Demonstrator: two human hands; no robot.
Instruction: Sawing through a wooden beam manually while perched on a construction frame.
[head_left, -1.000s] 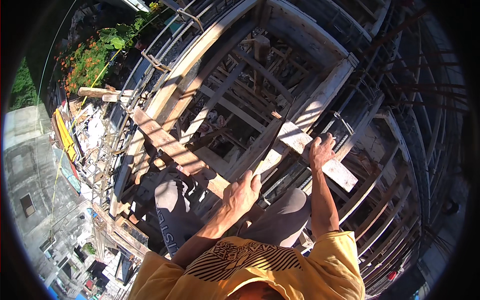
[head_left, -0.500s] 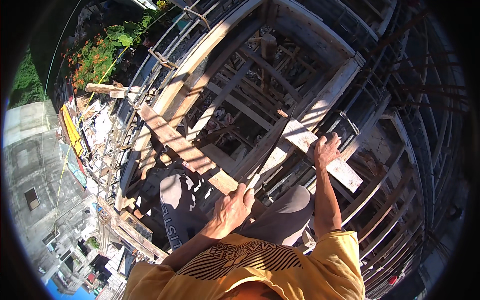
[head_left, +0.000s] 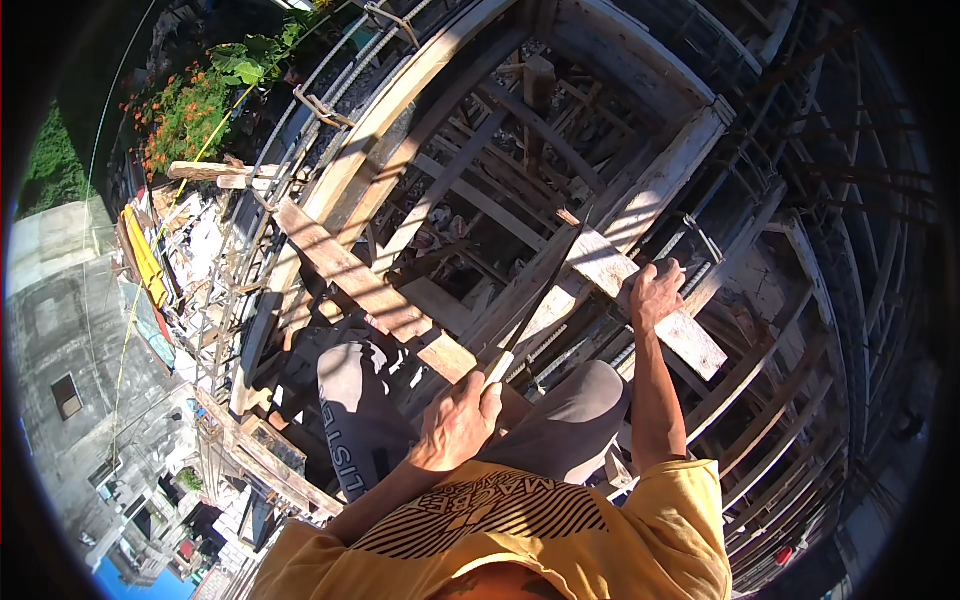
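Note:
My left hand [head_left: 458,425] is closed round the pale handle of a handsaw [head_left: 535,322], in front of my body. Its long, dark blade shows nearly edge-on and points up and right to the left end of a short board [head_left: 605,270]. The blade meets or crosses the board there; its teeth are too small to make out. My right hand [head_left: 657,292] lies over the middle of this board, fingers curled round its edge. A thin splinter of wood [head_left: 567,217] sticks out past the blade tip. Both my knees are bent beneath my arms.
Another plank [head_left: 350,275] lies slantwise to the left, over a deep timber-framed opening [head_left: 535,25] with crossing braces below. Steel reinforcing bars [head_left: 375,45] run along the far left side. Curved wooden slats [head_left: 760,400] fill the right. Far below left are a grey concrete surface [head_left: 50,330] and rubble.
My left hand has drawn slightly back toward my body and down with the handsaw. My right hand stays on the board, almost unmoved.

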